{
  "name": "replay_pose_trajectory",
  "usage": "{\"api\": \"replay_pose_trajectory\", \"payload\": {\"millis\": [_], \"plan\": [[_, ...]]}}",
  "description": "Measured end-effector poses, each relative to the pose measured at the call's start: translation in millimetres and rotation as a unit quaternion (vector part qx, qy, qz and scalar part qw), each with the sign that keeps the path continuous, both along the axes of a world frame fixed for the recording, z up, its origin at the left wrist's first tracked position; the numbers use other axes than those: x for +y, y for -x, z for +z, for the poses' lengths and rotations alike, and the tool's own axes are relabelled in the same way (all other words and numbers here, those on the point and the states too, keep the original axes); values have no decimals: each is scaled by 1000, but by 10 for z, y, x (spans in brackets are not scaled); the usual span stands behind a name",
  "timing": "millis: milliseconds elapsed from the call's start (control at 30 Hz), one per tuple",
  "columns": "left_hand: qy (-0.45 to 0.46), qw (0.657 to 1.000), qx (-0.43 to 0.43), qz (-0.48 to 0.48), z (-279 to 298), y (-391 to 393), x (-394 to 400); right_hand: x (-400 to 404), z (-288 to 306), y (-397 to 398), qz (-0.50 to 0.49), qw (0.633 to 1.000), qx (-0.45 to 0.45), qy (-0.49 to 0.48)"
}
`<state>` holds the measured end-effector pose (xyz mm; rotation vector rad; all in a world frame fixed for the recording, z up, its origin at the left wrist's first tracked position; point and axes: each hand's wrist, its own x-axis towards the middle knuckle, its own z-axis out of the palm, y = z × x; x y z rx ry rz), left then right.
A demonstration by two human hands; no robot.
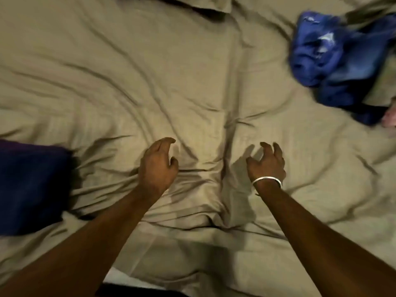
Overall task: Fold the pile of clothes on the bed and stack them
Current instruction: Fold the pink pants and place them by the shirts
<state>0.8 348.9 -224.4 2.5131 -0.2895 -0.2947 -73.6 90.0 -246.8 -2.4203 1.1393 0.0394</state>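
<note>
A crumpled pile of blue clothes [334,61] is lying at the upper right of the frame on the tan bedsheet [150,71]. The heap is running roughly from the upper left down toward the lower right edge, though it is blurred and no single garment's shape can be told. A scrap of pink fabric [390,118] is showing just beside its lower end at the right edge.

At the left edge, mid-height, a dark blue folded garment [30,189] is sitting flat on the sheet, its long side running up and down the frame. No container is showing; both lots of cloth are resting straight on the sheet.

The left hand [157,166] is hovering over the wrinkled sheet at lower centre, fingers loosely curled and holding nothing. The right hand [267,163], with a silver bangle [266,181] on its wrist, is spread with bent fingers, also holding nothing. The pile is lying well apart from both hands, up and to the right of the right hand; the folded garment is lying near the left hand, to its left.
</note>
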Motion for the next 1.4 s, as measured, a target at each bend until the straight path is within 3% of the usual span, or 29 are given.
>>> {"api": "replay_pose_trajectory", "payload": {"millis": [100, 233, 333, 433, 533, 633, 700, 767, 833, 867, 1000, 1100, 1233, 1300, 1400], "plan": [[17, 998, 35, -46, 47, 110, -851, -978, 36, 391, -47, 991, 122, -21], [26, 990, 96, -104, 62, 267, -2272, -2017, -83, 982, 24, 956, 286, -65], [-44, 982, 101, -153, -3, 310, -2962, -2126, -199, 994, 73, 948, 290, -106], [-150, 958, 158, -189, -178, 320, -3564, -2230, -168, 919, 117, 938, 299, -130], [-207, 943, 204, -160, -376, 409, -4011, -2442, -249, 1007, 142, 938, 288, -133], [-233, 941, 200, -142, -482, 457, -4133, -2581, -340, 1035, 178, 941, 257, -127], [-246, 938, 196, -146, -515, 422, -4114, -2778, -256, 957, 175, 958, 156, -167], [-249, 936, 204, -140, -560, 401, -4160, -3165, -131, 837, 41, 988, -7, -148], [-263, 935, 199, -130, -590, 424, -4191, -3662, -9, 642, -135, 979, -144, -42], [-270, 935, 190, -127, -609, 434, -4187, -3887, 61, 502, -175, 968, -178, -21], [-283, 939, 159, -115, -660, 494, -4224, -4451, 141, 25, -131, 968, -174, -121], [-292, 937, 151, -118, -663, 498, -4242, -4318, 180, 80, -79, 982, -169, -39], [-303, 934, 147, -115, -676, 482, -4258, -3504, 94, 684, -45, 965, -259, -5], [-293, 938, 145, -115, -677, 477, -4272, -3066, 45, 1082, -35, 962, -265, -64], [-313, 929, 151, -129, -633, 482, -4239, -2628, -19, 1663, -82, 964, -186, -172]]}}
